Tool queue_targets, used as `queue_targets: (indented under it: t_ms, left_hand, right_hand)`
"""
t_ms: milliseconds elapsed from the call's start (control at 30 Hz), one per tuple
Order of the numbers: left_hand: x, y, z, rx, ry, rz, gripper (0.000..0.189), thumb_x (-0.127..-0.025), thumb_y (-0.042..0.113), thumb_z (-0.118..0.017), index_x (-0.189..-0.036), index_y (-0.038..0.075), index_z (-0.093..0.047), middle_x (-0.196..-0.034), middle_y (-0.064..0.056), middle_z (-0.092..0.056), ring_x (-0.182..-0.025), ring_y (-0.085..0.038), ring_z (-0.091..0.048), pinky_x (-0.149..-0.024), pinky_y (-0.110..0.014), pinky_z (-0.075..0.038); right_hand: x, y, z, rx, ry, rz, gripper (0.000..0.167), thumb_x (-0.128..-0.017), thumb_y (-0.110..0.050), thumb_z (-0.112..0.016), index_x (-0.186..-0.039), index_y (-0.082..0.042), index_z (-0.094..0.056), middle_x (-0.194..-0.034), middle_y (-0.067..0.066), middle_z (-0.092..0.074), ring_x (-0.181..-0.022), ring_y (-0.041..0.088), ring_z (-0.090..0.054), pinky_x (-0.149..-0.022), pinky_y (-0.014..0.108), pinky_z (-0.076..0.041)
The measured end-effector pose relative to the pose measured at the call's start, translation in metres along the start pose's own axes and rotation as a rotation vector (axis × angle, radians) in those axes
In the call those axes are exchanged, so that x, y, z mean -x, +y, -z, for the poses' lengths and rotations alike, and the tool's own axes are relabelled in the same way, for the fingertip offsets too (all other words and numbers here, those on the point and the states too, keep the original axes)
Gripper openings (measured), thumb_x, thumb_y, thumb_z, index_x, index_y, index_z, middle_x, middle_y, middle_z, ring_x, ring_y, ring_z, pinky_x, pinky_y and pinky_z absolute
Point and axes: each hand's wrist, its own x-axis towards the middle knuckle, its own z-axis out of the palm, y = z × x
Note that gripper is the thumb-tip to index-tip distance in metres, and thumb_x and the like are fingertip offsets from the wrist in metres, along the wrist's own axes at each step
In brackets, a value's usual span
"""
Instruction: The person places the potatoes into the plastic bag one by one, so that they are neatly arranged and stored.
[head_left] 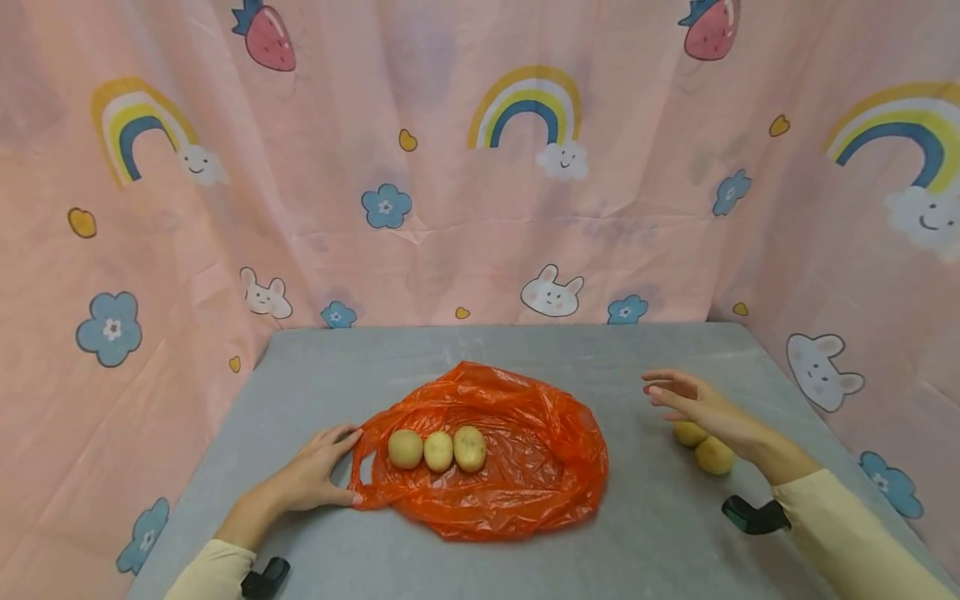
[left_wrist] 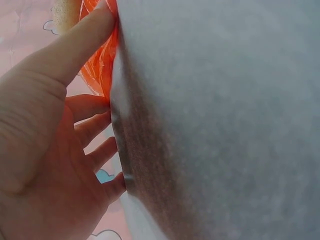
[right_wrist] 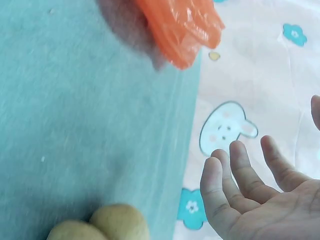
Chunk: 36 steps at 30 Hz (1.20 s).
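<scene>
An orange-red plastic bag (head_left: 517, 500) lies spread on the table with its mouth facing up. Three potatoes (head_left: 470, 450) sit in a row at its left side. At the bag's handles is my left hand (head_left: 311, 471), thumb and fingers spread apart, the tips pressing the plastic down. My right hand (head_left: 701, 408) hovers over the table right of the bag, fingers loosely bent and holding nothing. Under its wrist are two more potatoes (head_left: 715, 457), side by side on the table and partly covered by the hand in the head view.
The grey table (head_left: 645, 542) reaches back to a pink curtain (head_left: 442, 250) printed with rainbows, rabbits and flowers, which also hangs along both sides. Dark wrist-camera mounts (head_left: 753, 515) stick out below both sleeves.
</scene>
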Motion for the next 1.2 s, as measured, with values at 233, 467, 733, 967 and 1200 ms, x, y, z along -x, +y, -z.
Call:
queue_targets:
  t_ms: [233,467,733,967,1200]
  left_hand:
    - [-0.001,-0.002,-0.001,-0.009,0.006,-0.001,0.106,-0.073,0.049,-0.087,-0.153,-0.001,-0.040,-0.158,-0.023,-0.037,-0.144,-0.049,-0.034,-0.111,-0.068,-0.033]
    - [-0.001,-0.001,-0.001,-0.008,0.003,0.003,0.106,-0.073,0.049,-0.088,-0.153,-0.001,-0.040,-0.158,-0.023,-0.037,-0.143,-0.049,-0.034,-0.111,-0.069,-0.033]
    - [-0.001,0.001,0.001,0.003,0.002,0.007,0.105,-0.074,0.048,-0.087,-0.153,-0.002,-0.040,-0.159,-0.023,-0.036,-0.144,-0.049,-0.033,-0.111,-0.069,-0.033]
    - [0.000,0.000,-0.001,-0.012,0.015,-0.004,0.106,-0.072,0.049,-0.088,-0.152,-0.002,-0.041,-0.157,-0.024,-0.038,-0.143,-0.050,-0.034,-0.111,-0.069,-0.032]
    - [-0.001,-0.001,-0.001,-0.013,0.022,-0.011,0.106,-0.072,0.049,-0.088,-0.152,-0.003,-0.041,-0.156,-0.024,-0.039,-0.143,-0.050,-0.035,-0.110,-0.070,-0.032]
  right_hand:
    - [0.007,0.013,0.011,0.028,0.026,-0.040,0.060,-0.110,-0.037,-0.039,-0.154,0.003,-0.031,-0.155,0.036,-0.035,-0.133,0.050,-0.049,-0.101,0.051,-0.053]
    - [0.015,0.025,0.021,0.012,0.048,-0.042,0.057,-0.110,-0.035,-0.040,-0.152,0.003,-0.034,-0.155,0.035,-0.035,-0.108,-0.015,-0.055,-0.093,0.032,-0.056]
    - [0.024,0.037,0.031,0.014,0.067,-0.018,0.050,-0.110,-0.031,-0.041,-0.150,-0.001,-0.038,-0.152,0.026,-0.041,-0.105,-0.020,-0.052,-0.088,0.022,-0.055]
    - [0.032,0.044,0.036,0.018,0.069,-0.030,0.052,-0.110,-0.033,-0.041,-0.150,0.001,-0.038,-0.138,-0.010,-0.051,-0.107,-0.021,-0.052,-0.090,0.026,-0.056]
    - [0.039,0.053,0.039,0.056,0.101,-0.036,0.048,-0.109,-0.033,-0.043,-0.148,-0.005,-0.043,-0.130,-0.021,-0.049,-0.106,-0.020,-0.051,-0.087,0.025,-0.055]
